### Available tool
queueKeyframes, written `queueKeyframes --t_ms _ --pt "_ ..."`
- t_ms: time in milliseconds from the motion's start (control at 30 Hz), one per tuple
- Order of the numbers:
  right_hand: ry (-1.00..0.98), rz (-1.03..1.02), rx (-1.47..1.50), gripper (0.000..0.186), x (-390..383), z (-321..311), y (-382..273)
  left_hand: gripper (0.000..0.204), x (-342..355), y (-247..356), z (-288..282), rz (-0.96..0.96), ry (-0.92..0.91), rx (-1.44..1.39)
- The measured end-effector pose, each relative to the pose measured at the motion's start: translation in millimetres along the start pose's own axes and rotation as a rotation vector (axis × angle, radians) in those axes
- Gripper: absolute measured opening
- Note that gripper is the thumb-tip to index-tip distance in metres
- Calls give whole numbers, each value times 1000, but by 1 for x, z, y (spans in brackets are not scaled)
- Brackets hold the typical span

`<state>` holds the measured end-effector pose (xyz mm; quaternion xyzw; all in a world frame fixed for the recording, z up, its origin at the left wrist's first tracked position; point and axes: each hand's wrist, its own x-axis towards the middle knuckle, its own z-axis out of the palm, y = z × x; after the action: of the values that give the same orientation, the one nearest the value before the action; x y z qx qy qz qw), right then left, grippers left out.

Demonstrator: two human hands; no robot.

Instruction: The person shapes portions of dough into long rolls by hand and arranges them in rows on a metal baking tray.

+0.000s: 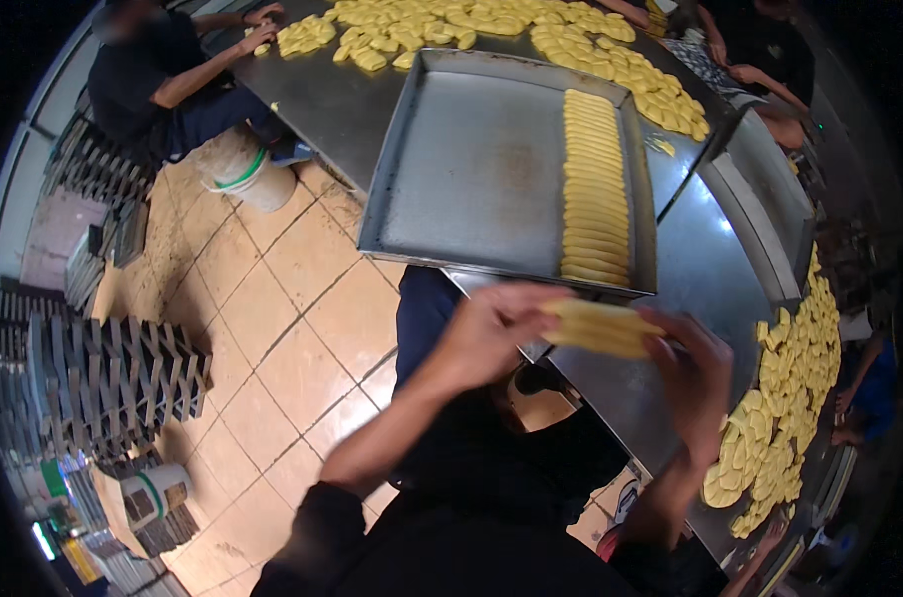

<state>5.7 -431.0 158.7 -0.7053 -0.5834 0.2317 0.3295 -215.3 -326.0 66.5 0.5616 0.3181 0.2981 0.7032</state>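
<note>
Between my two hands is a short row of yellow dough pieces [603, 329], slightly blurred, just in front of the tray's near edge. My left hand [486, 333] grips its left end, and my right hand [692, 363] closes on the right end. Beyond them lies a large metal baking tray [456, 159] with raised sides. Along the tray's right part runs one column of yellow dough strips [596, 189], packed side by side from the far wall to the near one. Bare metal shows across the left part of the tray.
Heaps of yellow dough pieces [780, 408] lie on the metal table [705, 239] at right, with more dough [611, 65] at the far side. Another tray [765, 189] stands at right. Co-workers [163, 80] sit around. Stacked trays [113, 383] and buckets [258, 179] stand on the tiled floor.
</note>
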Motion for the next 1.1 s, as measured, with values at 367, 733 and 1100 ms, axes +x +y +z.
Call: queueKeyframes --t_ms 367,733,1100 --pt "-330 -175 315 32 155 184 0 34 39 39 -181 -62 57 821" --pt "-658 -176 165 34 175 206 21 34 77 17 -190 -316 -265 1419" --pt "-677 -200 101 27 178 193 26 23 84 20 -188 -337 -387 1507"
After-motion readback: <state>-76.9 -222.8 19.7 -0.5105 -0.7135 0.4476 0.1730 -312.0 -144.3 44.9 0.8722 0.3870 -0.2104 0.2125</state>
